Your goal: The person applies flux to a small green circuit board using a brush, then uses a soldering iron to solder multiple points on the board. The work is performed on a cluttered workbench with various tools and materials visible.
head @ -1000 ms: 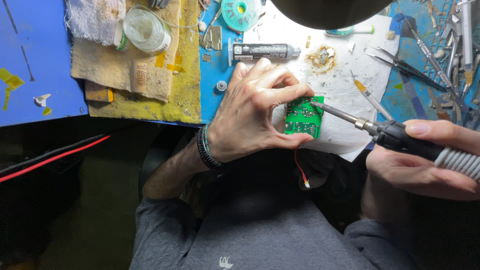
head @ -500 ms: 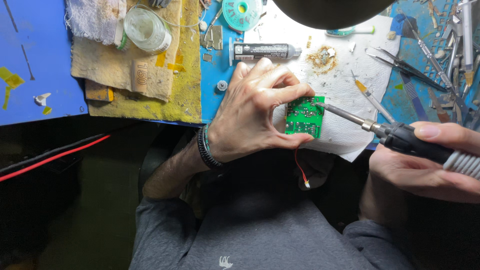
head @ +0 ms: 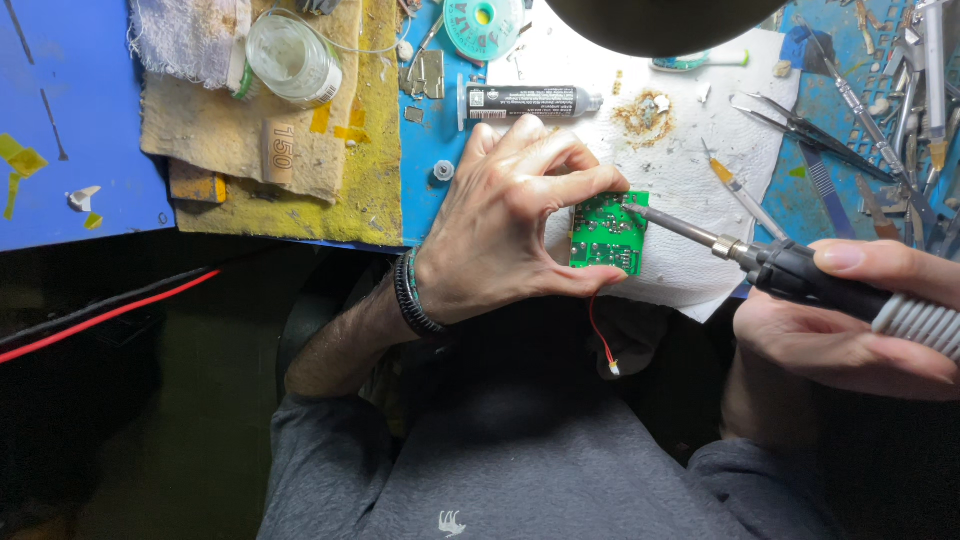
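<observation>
At frame centre, the left hand is pinching a green circuit board by its edges, above white paper towel. The right hand, lower right, is gripping a soldering iron, its long axis slanting up-left, tip touching the board's upper edge.
</observation>
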